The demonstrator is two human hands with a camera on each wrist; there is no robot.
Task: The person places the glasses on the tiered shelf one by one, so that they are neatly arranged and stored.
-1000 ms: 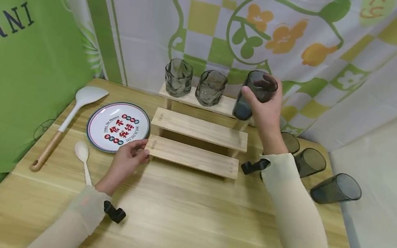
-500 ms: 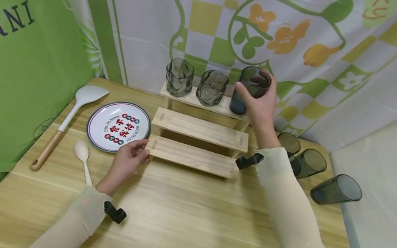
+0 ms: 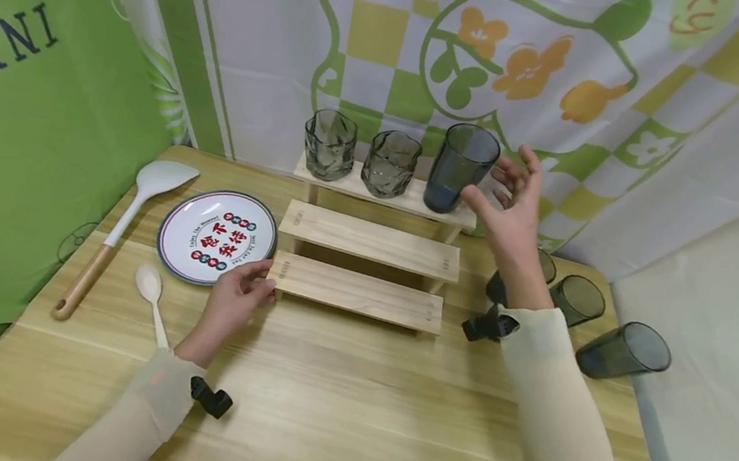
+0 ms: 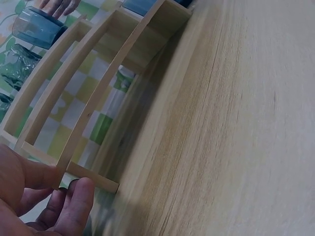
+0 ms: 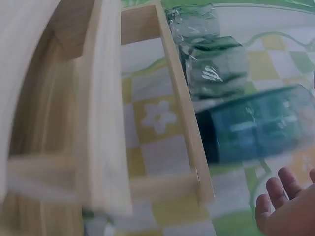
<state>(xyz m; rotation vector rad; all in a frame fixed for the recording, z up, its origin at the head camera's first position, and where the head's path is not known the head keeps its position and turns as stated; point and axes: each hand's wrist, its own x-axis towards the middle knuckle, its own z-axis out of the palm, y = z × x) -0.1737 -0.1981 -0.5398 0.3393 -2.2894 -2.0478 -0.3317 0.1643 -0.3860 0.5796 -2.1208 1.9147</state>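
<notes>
A tall smoky glass stands upright on the right end of the top step of a three-tier wooden rack. Just right of it is my right hand, its thumb and fingers spread apart; in the right wrist view a gap shows between the fingers and the glass. Two short, wavy-sided glasses, the left one and the middle one, share that top step. My left hand pinches the left end of the lowest step between thumb and fingers, as the left wrist view shows.
A white plate with red characters lies left of the rack. Beyond it are a white spatula with a wooden handle and a pale spoon. On the right stand more smoky glasses, among them a front one, near the table edge.
My right hand set the tall glass down on the top step's right end, let go and drew back to the right. The left hand keeps its hold on the rack.
</notes>
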